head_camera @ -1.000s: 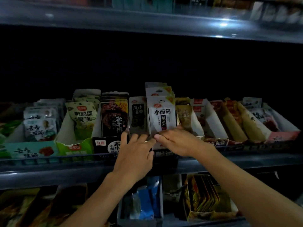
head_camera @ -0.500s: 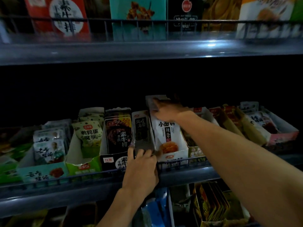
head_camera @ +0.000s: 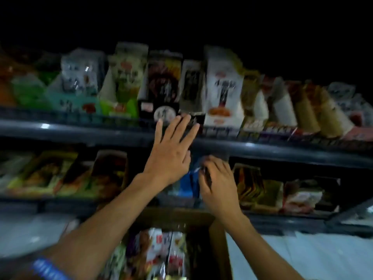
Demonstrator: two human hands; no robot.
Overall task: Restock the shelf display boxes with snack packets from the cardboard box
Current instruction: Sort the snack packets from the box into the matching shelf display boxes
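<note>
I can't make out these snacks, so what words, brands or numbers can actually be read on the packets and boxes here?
None can be read in this blurred picture.
White packet: dark characters, smeared.
Black display box: round white label and small red tag, unreadable.
Green packet: red logo, blurred.
Packets in the cardboard box: red and white print, illegible.
Blue wristband: pale marks, too blurred.
</note>
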